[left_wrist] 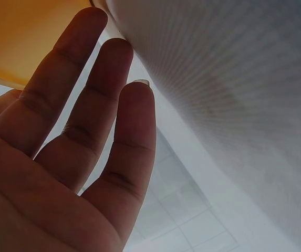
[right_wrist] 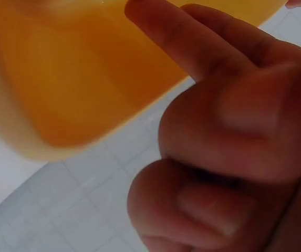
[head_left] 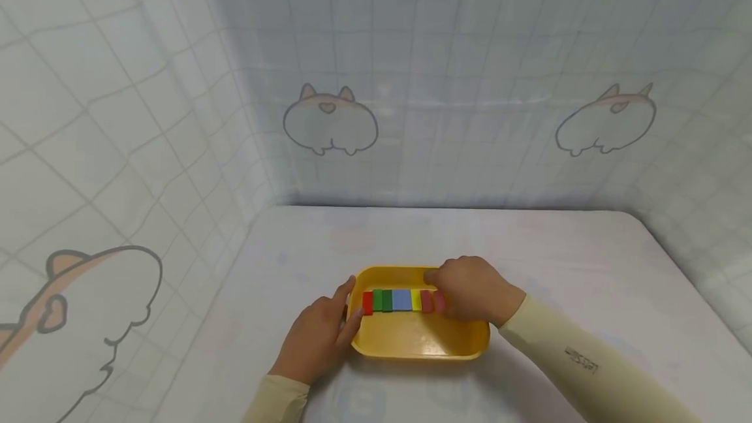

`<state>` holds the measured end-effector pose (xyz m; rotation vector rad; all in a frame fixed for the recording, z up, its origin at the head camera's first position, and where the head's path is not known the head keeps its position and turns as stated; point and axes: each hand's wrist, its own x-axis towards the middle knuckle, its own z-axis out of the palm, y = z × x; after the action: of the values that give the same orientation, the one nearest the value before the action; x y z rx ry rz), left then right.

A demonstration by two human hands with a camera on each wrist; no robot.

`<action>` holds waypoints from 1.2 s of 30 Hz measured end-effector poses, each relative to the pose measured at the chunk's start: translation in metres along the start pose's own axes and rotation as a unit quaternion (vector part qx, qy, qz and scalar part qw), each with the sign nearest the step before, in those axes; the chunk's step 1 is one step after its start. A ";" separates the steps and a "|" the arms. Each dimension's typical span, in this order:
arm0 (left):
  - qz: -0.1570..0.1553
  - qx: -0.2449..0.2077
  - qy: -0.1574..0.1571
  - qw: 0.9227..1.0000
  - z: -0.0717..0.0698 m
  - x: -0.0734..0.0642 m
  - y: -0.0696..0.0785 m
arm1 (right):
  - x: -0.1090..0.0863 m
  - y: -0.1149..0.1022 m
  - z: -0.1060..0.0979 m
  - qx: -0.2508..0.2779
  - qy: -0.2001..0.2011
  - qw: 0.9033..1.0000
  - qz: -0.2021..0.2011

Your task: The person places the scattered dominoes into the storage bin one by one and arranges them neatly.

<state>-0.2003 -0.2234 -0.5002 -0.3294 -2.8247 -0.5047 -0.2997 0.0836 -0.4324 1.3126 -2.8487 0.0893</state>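
Observation:
A yellow tray [head_left: 420, 338] sits in front of me on the table. Inside it a row of small flat blocks runs left to right: a red block [head_left: 367, 303], green ones [head_left: 382, 300], light blue [head_left: 402, 300], yellow [head_left: 416, 300] and a reddish-pink one [head_left: 426, 301]. My left hand [head_left: 320, 331] holds the tray's left rim, thumb over the edge, other fingers outside. My right hand [head_left: 472, 289] reaches over the right side and pinches the pink end block [head_left: 438, 301]; the hand partly hides the grip. Two of its fingers [right_wrist: 192, 205] are curled in.
A white cloth-covered table [head_left: 294, 240] lies under the tray. White gridded sheets with cartoon animal drawings [head_left: 331, 123] hang at the back [head_left: 458, 116] and along both sides.

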 end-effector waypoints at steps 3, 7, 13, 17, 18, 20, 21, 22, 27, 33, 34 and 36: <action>0.004 0.003 0.005 1.000 0.000 0.001 0.000 | 0.003 0.000 0.003 -0.016 0.006 1.000 -0.006; 0.004 0.003 0.006 1.000 0.000 0.001 -0.001 | 0.005 -0.002 0.002 -0.034 0.003 0.999 -0.011; 0.006 0.004 0.006 1.000 0.001 0.000 -0.003 | 0.008 -0.007 -0.001 -0.043 -0.010 0.999 -0.008; 0.015 0.005 0.014 1.000 0.001 0.000 -0.003 | 0.010 -0.010 -0.002 -0.048 -0.013 0.999 -0.006; 0.017 0.005 0.017 1.000 0.000 0.000 -0.003 | 0.011 -0.011 -0.002 -0.050 -0.015 0.999 -0.005; 0.019 0.006 0.020 1.000 0.000 -0.001 -0.003 | 0.012 -0.011 -0.002 -0.055 -0.019 0.998 -0.002; 0.020 0.006 0.021 1.000 -0.001 -0.001 -0.003 | 0.013 -0.012 -0.002 -0.057 -0.021 0.998 0.000; 0.019 0.005 0.021 1.000 -0.001 -0.001 -0.003 | 0.014 -0.012 -0.002 -0.058 -0.025 0.998 0.002; 0.017 0.004 0.018 1.000 0.000 -0.001 -0.004 | 0.016 -0.013 -0.002 -0.053 -0.037 0.998 0.004; 0.024 0.006 0.021 0.999 0.002 -0.001 -0.006 | 0.018 -0.015 0.000 -0.056 -0.043 0.998 0.004; 0.024 0.006 0.022 0.999 0.002 -0.001 -0.006 | 0.018 -0.014 0.001 -0.056 -0.044 0.997 0.007; 0.025 0.006 0.022 0.999 0.003 -0.001 -0.006 | 0.018 -0.014 0.004 -0.056 -0.045 0.997 0.011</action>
<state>-0.2014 -0.2284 -0.5049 -0.3815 -2.7678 -0.4780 -0.3005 0.0607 -0.4349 1.2976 -2.8932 -0.1329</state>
